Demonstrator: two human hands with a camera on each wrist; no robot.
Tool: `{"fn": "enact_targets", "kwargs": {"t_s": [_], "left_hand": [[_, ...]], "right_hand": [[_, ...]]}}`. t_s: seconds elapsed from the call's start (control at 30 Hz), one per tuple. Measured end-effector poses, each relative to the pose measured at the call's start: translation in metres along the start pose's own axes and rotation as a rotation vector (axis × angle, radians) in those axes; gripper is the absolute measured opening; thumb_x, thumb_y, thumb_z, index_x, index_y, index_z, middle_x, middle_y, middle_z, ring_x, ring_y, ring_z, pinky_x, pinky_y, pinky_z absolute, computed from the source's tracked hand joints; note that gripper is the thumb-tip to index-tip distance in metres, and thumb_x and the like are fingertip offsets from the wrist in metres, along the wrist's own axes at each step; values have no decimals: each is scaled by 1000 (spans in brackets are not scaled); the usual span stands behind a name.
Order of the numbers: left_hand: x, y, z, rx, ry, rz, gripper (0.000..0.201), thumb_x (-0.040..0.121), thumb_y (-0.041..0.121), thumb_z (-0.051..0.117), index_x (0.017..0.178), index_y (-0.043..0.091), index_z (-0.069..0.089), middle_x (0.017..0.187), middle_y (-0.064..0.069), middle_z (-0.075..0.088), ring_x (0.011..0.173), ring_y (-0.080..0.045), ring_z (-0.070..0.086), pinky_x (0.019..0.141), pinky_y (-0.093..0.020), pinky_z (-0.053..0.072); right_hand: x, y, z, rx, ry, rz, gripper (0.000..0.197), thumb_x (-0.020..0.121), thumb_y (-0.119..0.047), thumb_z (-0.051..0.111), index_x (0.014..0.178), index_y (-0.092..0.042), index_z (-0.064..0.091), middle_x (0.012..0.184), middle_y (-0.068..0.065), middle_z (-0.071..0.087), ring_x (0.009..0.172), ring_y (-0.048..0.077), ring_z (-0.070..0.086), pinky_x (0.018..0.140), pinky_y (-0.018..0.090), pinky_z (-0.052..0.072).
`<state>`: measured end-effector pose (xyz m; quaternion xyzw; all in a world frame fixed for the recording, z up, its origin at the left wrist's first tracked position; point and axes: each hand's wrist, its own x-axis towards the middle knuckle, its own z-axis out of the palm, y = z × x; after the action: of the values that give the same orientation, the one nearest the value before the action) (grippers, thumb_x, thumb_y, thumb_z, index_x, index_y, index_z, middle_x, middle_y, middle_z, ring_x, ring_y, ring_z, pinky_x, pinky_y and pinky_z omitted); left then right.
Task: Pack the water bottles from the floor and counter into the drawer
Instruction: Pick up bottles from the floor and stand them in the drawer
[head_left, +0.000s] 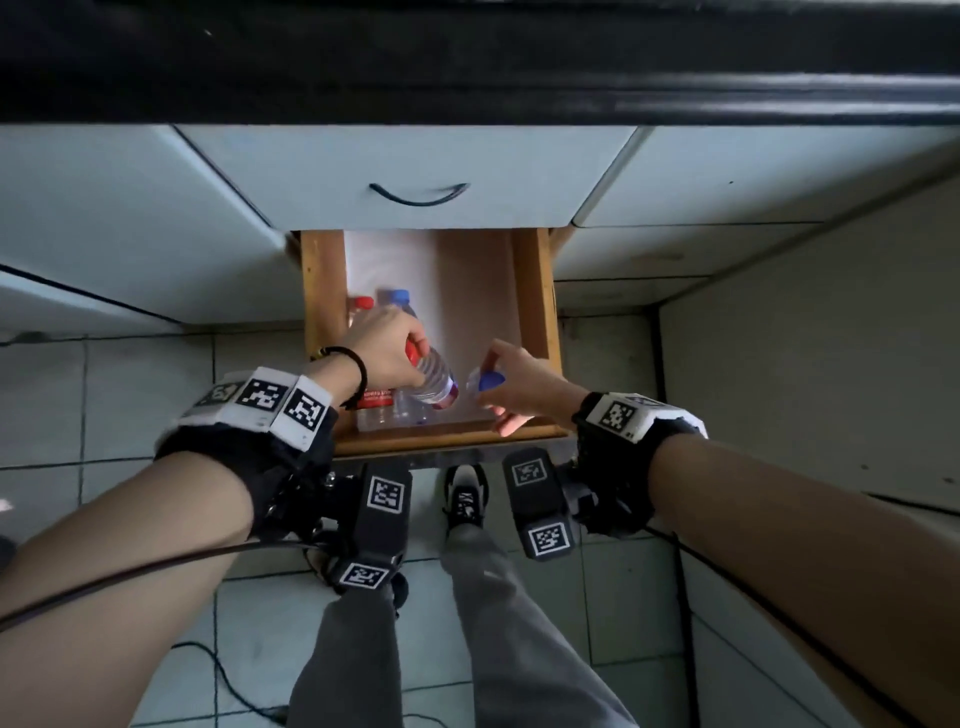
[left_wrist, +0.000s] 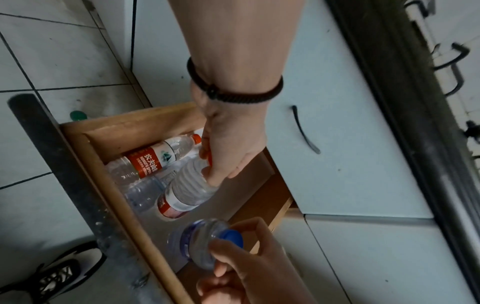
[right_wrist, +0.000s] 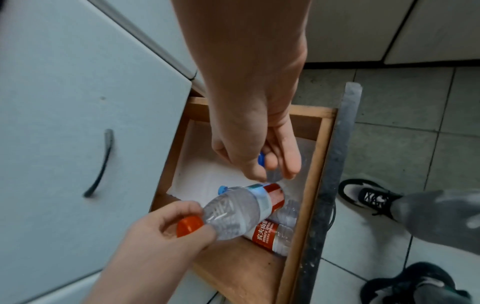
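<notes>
- Left hand (head_left: 387, 345): fingers (left_wrist: 215, 176) curled round the neck and shoulder of a red-capped bottle (head_left: 434, 376), which it holds tilted, base down, over the drawer (head_left: 535, 291).
- Right hand (head_left: 519, 387): fingers (right_wrist: 292, 160) pinch a blue-capped bottle (left_wrist: 197, 239) at its cap end, above the drawer's near right part.
- Already packed: a red-labelled bottle (left_wrist: 150, 160) and a clear blue-capped one (head_left: 400, 304) lie side by side against the drawer's left wall, caps pointing away from its front edge.
- Handling, as a judgement: the bottles look full, so moderately heavy; the thin ribbed plastic will dent under a hard squeeze and is smooth, so it may slip. The ribbed shoulder just below the cap gives the surest hold; the round bodies will roll unless laid against a neighbour.
- Surface: the drawer is wooden with a pale liner (right_wrist: 197, 181); bare liner remains right of the packed pair.
- Room: pale cabinet fronts and a closed drawer front with a dark handle (head_left: 418, 195) stand above the drawer, under a dark counter (head_left: 467, 78); grey floor tiles (head_left: 130, 364) lie around it.
</notes>
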<state>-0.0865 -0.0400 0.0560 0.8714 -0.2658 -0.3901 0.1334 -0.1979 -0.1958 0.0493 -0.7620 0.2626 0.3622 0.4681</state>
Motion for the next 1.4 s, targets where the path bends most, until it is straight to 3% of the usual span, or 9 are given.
{"fn": "enact_targets", "kwargs": {"t_s": [0.33, 0.57, 0.7, 0.87, 1.0, 1.13, 1.2, 1.27, 1.4], "left_hand": [[58, -3, 18, 124, -249, 105, 14, 69, 20, 75, 83, 21, 70, 84, 7, 64, 88, -15, 60, 72, -27, 47], [96, -27, 45, -140, -22, -45, 24, 76, 22, 70, 97, 12, 70, 97, -6, 70, 90, -23, 64, 81, -36, 54], [121, -35, 54, -342, 124, -167, 32, 85, 20, 62, 115, 13, 55, 96, -6, 62, 86, -27, 61, 74, -33, 49], [150, -58, 79, -398, 50, -182, 60, 91, 10, 48, 146, 24, 28, 120, -14, 60, 94, -34, 64, 83, -45, 55], [163, -82, 94, -482, 19, -137, 70, 91, 7, 48, 151, 29, 19, 126, -11, 59, 99, -27, 64, 88, -45, 54], [160, -86, 112, -479, -78, -91, 61, 95, 4, 44, 150, 24, 24, 118, -1, 60, 74, -5, 58, 63, -13, 48], [156, -82, 121, -408, -100, -80, 53, 96, 5, 43, 146, 20, 35, 141, -3, 46, 110, -16, 59, 85, -17, 48], [155, -83, 126, -321, -101, -66, 47, 96, 6, 44, 142, 16, 44, 157, -8, 23, 143, -25, 28, 114, -34, 30], [150, -92, 122, -365, -123, -63, 45, 95, 2, 43, 138, 13, 49, 159, -7, 15, 147, -24, 16, 114, -28, 20]], "right_hand": [[46, 10, -9, 144, -123, 85, 38, 79, -4, 72, 111, -11, 53, 94, 12, 61, 87, 36, 71, 78, 50, 59], [100, 2, -17, 287, 95, 92, 43, 84, -22, 70, 122, -15, 52, 96, -1, 60, 77, 15, 63, 76, 32, 59], [141, -2, -19, 129, 262, 83, 51, 83, -29, 65, 131, -19, 50, 121, 7, 59, 115, 27, 54, 103, 44, 44], [173, 5, 2, 261, 113, 158, 57, 86, -13, 61, 138, -15, 38, 105, 1, 58, 120, 26, 50, 109, 44, 38], [183, 14, 8, 315, 80, 115, 48, 85, 12, 54, 130, -1, 46, 91, 3, 57, 93, 22, 56, 76, 28, 53], [177, 32, 6, 254, 3, 210, 42, 89, 9, 49, 124, -13, 47, 100, 7, 62, 80, 16, 58, 66, 19, 52], [170, 35, 4, 264, -9, 265, 23, 92, 8, 45, 103, -11, 51, 97, 6, 62, 79, 16, 59, 62, 19, 54], [168, 35, 3, 290, -35, 329, 20, 94, 6, 42, 89, -13, 49, 80, 3, 56, 65, 12, 55, 39, 11, 46], [175, 29, 13, 306, 24, 326, 23, 94, 7, 37, 109, -8, 48, 72, 1, 46, 38, 2, 55, 28, 9, 36]]}}
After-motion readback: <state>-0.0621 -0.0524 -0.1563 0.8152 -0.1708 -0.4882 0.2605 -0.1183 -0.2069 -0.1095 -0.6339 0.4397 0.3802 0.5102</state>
